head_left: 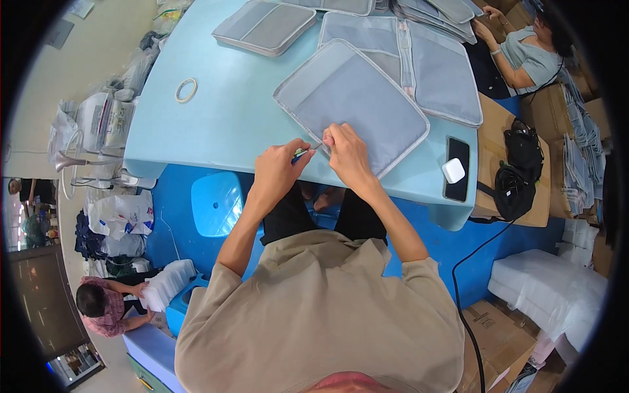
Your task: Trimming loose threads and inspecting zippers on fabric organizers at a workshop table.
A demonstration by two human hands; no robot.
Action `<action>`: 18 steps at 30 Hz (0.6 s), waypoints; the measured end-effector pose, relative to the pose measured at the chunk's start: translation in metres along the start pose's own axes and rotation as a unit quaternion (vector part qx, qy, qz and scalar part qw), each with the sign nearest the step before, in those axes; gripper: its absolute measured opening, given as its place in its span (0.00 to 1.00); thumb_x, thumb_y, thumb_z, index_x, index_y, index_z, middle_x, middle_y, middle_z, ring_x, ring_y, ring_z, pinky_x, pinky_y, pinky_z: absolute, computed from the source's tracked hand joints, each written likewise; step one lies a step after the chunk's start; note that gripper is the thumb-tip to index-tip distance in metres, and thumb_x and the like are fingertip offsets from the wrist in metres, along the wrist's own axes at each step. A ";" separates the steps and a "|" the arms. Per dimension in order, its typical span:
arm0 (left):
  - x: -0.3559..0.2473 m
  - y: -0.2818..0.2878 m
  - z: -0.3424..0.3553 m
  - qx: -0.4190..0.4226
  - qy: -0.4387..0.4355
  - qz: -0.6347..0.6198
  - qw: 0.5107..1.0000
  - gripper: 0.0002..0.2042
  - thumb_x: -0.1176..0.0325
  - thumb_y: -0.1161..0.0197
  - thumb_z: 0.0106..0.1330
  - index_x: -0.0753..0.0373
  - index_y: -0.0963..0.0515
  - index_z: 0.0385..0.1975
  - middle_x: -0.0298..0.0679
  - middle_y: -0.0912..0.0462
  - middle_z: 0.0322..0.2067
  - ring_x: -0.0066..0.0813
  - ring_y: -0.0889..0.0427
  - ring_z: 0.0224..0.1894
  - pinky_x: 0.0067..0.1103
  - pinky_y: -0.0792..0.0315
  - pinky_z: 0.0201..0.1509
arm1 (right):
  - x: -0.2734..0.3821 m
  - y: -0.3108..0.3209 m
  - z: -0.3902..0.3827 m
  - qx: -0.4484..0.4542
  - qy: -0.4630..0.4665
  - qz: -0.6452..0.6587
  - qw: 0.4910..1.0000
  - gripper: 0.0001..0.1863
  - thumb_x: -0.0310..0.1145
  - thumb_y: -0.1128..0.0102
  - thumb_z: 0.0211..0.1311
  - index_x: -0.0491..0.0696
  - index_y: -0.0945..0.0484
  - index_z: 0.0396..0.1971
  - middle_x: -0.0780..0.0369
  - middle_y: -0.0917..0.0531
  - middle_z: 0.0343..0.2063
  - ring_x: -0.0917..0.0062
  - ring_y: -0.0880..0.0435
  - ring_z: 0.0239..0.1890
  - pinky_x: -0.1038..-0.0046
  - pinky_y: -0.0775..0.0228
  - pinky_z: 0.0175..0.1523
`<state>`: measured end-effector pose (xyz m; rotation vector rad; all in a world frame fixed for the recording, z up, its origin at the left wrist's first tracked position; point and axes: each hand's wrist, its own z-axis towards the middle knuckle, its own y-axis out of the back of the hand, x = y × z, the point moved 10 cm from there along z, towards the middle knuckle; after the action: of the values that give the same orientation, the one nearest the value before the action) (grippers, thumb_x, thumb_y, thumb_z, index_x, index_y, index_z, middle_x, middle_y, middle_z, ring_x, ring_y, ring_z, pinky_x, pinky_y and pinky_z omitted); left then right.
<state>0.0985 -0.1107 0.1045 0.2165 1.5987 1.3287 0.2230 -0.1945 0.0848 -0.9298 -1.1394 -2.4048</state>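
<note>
A flat grey fabric pouch [357,98] with pale piping lies tilted on the light blue table [223,134], its near corner close to the table's front edge. At its lower left edge my right hand [348,154] is closed in a pinch on the pouch's edge; any loose thread there is too small to make out. Just left of it, my left hand [276,173] is closed around a small tool [299,154] with a blue-green handle and a thin metallic tip pointing at the right hand. Most of the tool is hidden by the fingers.
More grey pouches [442,72] lie behind, and a stack [264,27] stands at the far left. A tape roll [186,90] is on the left, a phone [456,187] with a white case [453,171] on the right. Two co-workers [524,62] [108,304] sit nearby. A blue stool [217,204] is below.
</note>
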 end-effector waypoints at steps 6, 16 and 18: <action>-0.004 -0.001 0.002 0.005 -0.003 0.005 1.000 0.11 0.58 0.30 0.68 0.58 0.13 0.40 0.45 0.19 0.19 0.43 0.22 0.20 0.33 0.30 0.27 | -0.001 0.000 0.000 -0.003 0.007 0.002 1.000 0.08 0.16 0.45 0.53 0.45 0.30 0.29 0.60 0.24 0.26 0.61 0.23 0.35 0.59 0.29 0.37; -0.005 -0.003 0.003 0.011 -0.008 -0.003 1.000 0.11 0.58 0.30 0.67 0.58 0.13 0.41 0.45 0.18 0.20 0.44 0.22 0.20 0.34 0.30 0.27 | -0.002 0.000 -0.001 -0.006 0.005 -0.001 1.000 0.08 0.16 0.45 0.51 0.45 0.30 0.28 0.60 0.24 0.26 0.61 0.23 0.35 0.59 0.30 0.38; -0.002 -0.005 0.003 0.012 -0.002 0.004 1.000 0.11 0.58 0.30 0.67 0.58 0.13 0.41 0.45 0.18 0.20 0.44 0.22 0.20 0.34 0.30 0.27 | 0.000 -0.001 0.000 -0.004 0.008 0.002 1.000 0.08 0.16 0.45 0.51 0.45 0.30 0.28 0.60 0.24 0.26 0.61 0.23 0.35 0.59 0.30 0.38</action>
<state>0.1039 -0.1118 0.1022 0.2401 1.6127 1.3146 0.2228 -0.1944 0.0840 -0.9128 -1.1210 -2.4115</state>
